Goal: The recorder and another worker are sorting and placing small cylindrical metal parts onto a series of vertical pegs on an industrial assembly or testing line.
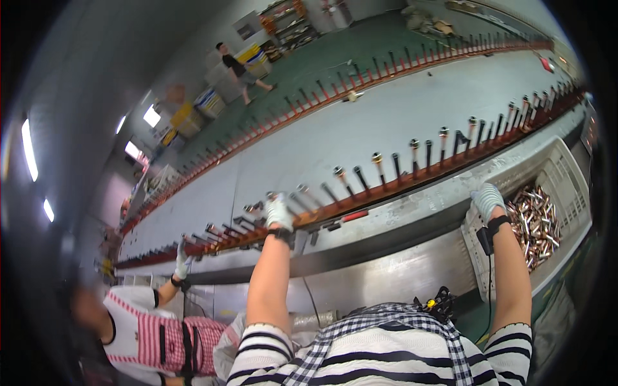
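Observation:
My left hand, in a white glove, is raised at the row of upright dark pegs on the near rail. Its fingers are closed beside a shiny-topped peg; what they grip is partly hidden. Over the table's near edge, my right hand, gloved too, has curled fingers, and anything inside them is hidden. Right beside it stands a pale plastic crate with many small shiny, copper-toned metal tubes. Several near pegs carry shiny ring-like tops; others are plain black.
A grey table separates the near rail from a far rail of pegs. A red bar lies at the near edge. To my left a co-worker's gloved hand reaches to the pegs. Another person walks beyond.

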{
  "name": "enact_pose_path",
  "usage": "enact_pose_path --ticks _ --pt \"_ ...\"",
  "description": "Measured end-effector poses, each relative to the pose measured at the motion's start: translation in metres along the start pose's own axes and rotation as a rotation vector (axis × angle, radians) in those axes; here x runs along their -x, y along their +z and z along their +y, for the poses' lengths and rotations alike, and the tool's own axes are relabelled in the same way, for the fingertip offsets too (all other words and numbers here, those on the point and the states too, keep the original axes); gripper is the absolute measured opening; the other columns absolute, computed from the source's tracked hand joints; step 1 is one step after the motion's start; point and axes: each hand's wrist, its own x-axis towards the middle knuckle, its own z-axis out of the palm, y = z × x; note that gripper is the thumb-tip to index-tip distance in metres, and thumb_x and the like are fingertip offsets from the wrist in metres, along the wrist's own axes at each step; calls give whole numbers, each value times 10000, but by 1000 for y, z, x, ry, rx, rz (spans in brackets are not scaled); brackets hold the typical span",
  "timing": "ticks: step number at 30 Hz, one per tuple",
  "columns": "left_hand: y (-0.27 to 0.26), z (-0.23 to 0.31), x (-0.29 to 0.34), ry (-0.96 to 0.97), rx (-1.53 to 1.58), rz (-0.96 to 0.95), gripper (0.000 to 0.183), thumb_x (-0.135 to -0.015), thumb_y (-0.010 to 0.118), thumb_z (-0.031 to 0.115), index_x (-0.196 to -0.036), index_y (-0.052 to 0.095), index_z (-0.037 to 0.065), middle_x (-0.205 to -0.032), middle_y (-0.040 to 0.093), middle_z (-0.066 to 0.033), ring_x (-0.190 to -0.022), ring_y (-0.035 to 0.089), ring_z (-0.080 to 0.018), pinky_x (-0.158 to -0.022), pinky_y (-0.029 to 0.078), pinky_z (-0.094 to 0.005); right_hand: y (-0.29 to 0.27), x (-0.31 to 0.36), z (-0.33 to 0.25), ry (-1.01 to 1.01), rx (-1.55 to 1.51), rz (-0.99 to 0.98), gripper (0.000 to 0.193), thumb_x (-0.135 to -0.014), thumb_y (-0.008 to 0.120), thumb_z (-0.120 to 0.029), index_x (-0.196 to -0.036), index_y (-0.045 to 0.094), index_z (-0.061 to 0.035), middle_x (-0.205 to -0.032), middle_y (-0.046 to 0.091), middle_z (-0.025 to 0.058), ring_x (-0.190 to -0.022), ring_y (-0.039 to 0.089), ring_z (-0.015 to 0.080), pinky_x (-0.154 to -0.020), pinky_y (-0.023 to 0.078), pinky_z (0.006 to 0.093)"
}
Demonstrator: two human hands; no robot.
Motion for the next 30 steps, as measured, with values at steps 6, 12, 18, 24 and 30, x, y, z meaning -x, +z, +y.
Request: enact_pose_path --ticks 6,12,18,24,30 --pt "11 80 36 130 252 -90 140 -868 579 100 -965 567 1 -986 630 -92 -941 607 -207 -880 487 -358 -3 -1 11 33 -20 20 415 -768 604 -334 -927 638 48 -986 599 293 -966 577 410 -842 470 445" --pt "47 2 54 36 207 -276 328 -843 604 68 -1162 525 57 -1012 597 -45 -905 565 -166 -803 467 -310 3 -12 11 36 35 11 434 -764 640 -329 -956 634 59 -1006 600 294 -996 574 404 -867 464 423" --pt "20 -28 11 244 16 -67 319 -822 635 103 -1131 571 52 -1003 613 -23 -887 558 -146 -783 430 -288 19 -19 10 30 57 -20 456 -772 642 -353 -981 631 53 -1026 599 284 -1013 568 401 -876 463 417" --pt "25 43 51 381 -14 -62 208 -777 715 70 -962 621 59 -936 635 -16 -827 575 -122 -747 458 -260 -9 -4 4 123 56 -59 446 -779 632 -339 -993 628 52 -1038 598 278 -1014 574 390 -877 466 420" --pt "73 5 81 180 56 -382 167 -817 689 162 -951 660 66 -900 641 9 -794 567 -100 -723 442 -259 -12 -2 -4 140 28 -86 466 -795 603 -362 -1012 626 50 -1055 597 272 -1031 570 381 -890 463 414"
